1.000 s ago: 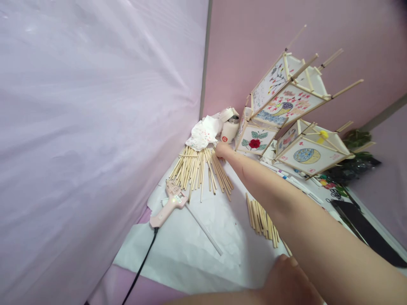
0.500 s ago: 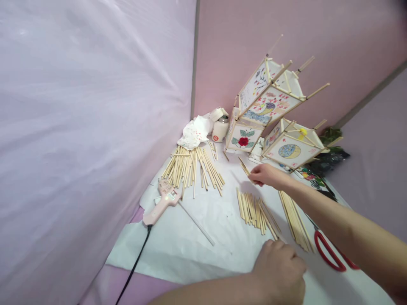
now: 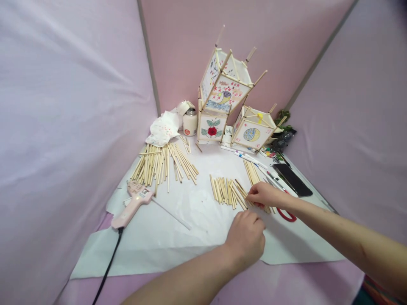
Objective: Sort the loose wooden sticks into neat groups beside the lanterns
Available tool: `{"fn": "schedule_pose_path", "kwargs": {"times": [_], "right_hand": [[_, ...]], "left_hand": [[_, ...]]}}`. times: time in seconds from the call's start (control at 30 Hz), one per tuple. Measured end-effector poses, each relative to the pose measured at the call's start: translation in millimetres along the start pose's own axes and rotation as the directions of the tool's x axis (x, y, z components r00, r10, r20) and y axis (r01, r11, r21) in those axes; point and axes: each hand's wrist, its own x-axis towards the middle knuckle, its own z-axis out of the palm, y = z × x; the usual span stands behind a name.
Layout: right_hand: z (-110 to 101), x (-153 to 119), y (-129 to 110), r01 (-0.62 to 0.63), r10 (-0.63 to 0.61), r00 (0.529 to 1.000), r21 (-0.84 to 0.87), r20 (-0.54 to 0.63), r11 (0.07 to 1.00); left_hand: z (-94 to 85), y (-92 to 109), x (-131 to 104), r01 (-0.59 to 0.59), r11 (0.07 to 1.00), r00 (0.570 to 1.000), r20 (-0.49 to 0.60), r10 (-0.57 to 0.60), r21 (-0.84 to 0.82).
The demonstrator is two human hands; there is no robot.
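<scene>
My right hand (image 3: pixel 265 195) pinches at a thin wooden stick (image 3: pixel 241 188), at the right end of a row of short wooden sticks (image 3: pixel 226 190). Just below that row, my left hand (image 3: pixel 246 236) rests with its fingers curled closed. Its fingertips are turned away, so what they may hold is hidden. Longer sticks (image 3: pixel 252 173) lie partly beneath my right hand and wrist. Red-handled scissors (image 3: pixel 288 215) show below the right wrist.
A loose heap of sticks (image 3: pixel 165 163) lies at left, beside a pink glue gun (image 3: pixel 132 205) with a black cord. Painted paper lanterns (image 3: pixel 227 95) stand at the back near a white jar (image 3: pixel 190 123) and crumpled paper (image 3: pixel 163 128). A phone (image 3: pixel 292 180) and pens (image 3: pixel 249 157) lie at right.
My right hand has come nearer from beyond the short row, bringing its stick to the row's right end. My left hand stays curled close below the row. The camera view has swung right.
</scene>
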Motion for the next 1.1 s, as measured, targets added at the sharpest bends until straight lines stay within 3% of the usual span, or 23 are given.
{"fn": "schedule_pose_path", "kwargs": {"times": [0.17, 0.37, 0.5, 0.63, 0.77, 0.9, 1.0, 1.1], "right_hand": [[-3.5, -3.1, -12.8, 0.001, -0.01, 0.997, -0.104, -0.083, 0.995], [14.3, 10.5, -11.9, -0.025, 0.03, 0.999, 0.123, -0.036, 0.992], [24.6, 22.9, -15.5, -0.03, 0.022, 0.999, 0.303, 0.032, 0.953], [26.4, 28.7, -20.0, -0.015, -0.013, 0.997, 0.354, 0.076, 0.935], [9.4, 33.3, -28.1, -0.019, -0.007, 0.993, 0.213, 0.122, 0.977], [-23.0, 47.7, -57.8, 0.054, -0.055, 0.997, 0.031, 0.061, 0.998], [-38.1, 74.9, -89.8, 0.136, -0.136, 0.991, 0.009, 0.002, 0.991], [-39.4, 117.3, -117.2, 0.22, -0.219, 0.975, 0.012, -0.045, 0.975]], "left_hand": [[4.4, -1.0, -1.4, -0.06, 0.994, 0.998, -0.002, 0.061, 0.095], [13.6, -0.5, -3.9, -0.118, 0.944, 0.987, -0.069, 0.146, 0.309], [12.0, 2.5, -4.1, -0.04, 0.92, 0.991, -0.103, 0.087, 0.39], [5.3, 5.2, -3.2, 0.004, 0.918, 0.996, -0.083, 0.031, 0.396], [3.1, 5.0, -3.9, 0.002, 0.934, 0.997, -0.069, 0.024, 0.356], [5.3, 3.3, -4.9, 0.019, 0.962, 0.997, -0.083, 0.004, 0.274], [7.1, 1.2, -4.8, 0.038, 0.976, 0.994, -0.111, -0.014, 0.215], [7.9, -1.2, -4.4, 0.022, 0.977, 0.991, -0.133, 0.006, 0.21]]}}
